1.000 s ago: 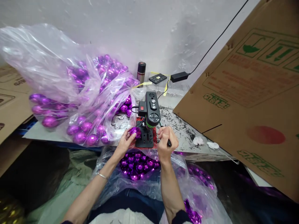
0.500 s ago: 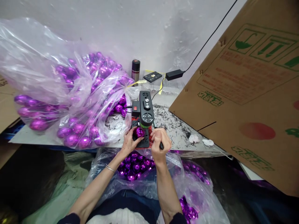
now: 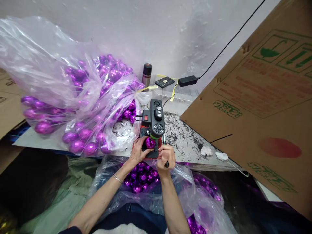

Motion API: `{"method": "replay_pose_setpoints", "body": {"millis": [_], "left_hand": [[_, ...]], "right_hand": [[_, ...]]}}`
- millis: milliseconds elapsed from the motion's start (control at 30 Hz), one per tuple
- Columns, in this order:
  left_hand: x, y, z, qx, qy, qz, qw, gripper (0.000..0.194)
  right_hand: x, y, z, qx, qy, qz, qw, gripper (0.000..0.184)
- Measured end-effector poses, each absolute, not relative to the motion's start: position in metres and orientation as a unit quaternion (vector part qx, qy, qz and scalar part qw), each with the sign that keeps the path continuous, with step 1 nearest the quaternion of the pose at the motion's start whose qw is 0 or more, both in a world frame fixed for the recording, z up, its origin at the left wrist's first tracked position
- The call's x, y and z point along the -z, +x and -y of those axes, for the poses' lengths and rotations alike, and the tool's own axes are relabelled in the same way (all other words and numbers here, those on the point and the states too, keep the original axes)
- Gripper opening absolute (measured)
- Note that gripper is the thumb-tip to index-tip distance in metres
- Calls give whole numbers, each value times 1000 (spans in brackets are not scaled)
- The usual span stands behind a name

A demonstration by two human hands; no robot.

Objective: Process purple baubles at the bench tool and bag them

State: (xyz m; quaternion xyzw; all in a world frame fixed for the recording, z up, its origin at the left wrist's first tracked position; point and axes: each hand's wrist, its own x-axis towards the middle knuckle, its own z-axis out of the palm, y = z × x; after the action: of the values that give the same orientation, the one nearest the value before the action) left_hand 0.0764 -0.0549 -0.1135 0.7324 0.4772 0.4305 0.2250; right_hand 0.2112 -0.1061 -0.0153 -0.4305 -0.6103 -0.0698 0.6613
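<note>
A small black bench drill press (image 3: 157, 118) stands on the table, with a red switch box on its left side. Under its head sits a shiny purple mirror-faceted ball (image 3: 149, 142) on the black base plate (image 3: 153, 154). My left hand (image 3: 139, 152) grips the ball from the left, thumb in front and fingers behind. To the right of the machine, my right hand (image 3: 166, 158) is wrapped round a black-ended lever handle (image 3: 167, 164). The contact between the tool and the ball is hidden by the machine's head.
Clear plastic bags of purple balls (image 3: 85, 133) fill the left; another open bag (image 3: 142, 177) lies in my lap. A large cardboard box (image 3: 243, 107) leans in from the right. Black shavings (image 3: 180, 133) litter the table. Behind are a spray can (image 3: 146, 76) and a power adapter (image 3: 188, 81).
The view has shifted, so the scene sits slightly further right and lower. My right hand has come down with the lever handle. My left hand still holds the ball under the machine.
</note>
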Motion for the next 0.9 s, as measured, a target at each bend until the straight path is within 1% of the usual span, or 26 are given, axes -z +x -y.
{"method": "replay_pose_setpoints", "body": {"millis": [167,467,600,900], "left_hand": [[112,77,56,-432,735,-472,224,58],[115,78,56,-444,730,-467,227,55],[119,79,56,-456,730,-458,222,57],[120,80,54,-458,724,-458,237,59]], "right_hand": [[27,212,103,71,-422,611,667,37],[33,210,104,62,-426,600,674,38],[35,209,103,74,-424,594,680,39],[47,212,103,57,-431,591,680,38]]}}
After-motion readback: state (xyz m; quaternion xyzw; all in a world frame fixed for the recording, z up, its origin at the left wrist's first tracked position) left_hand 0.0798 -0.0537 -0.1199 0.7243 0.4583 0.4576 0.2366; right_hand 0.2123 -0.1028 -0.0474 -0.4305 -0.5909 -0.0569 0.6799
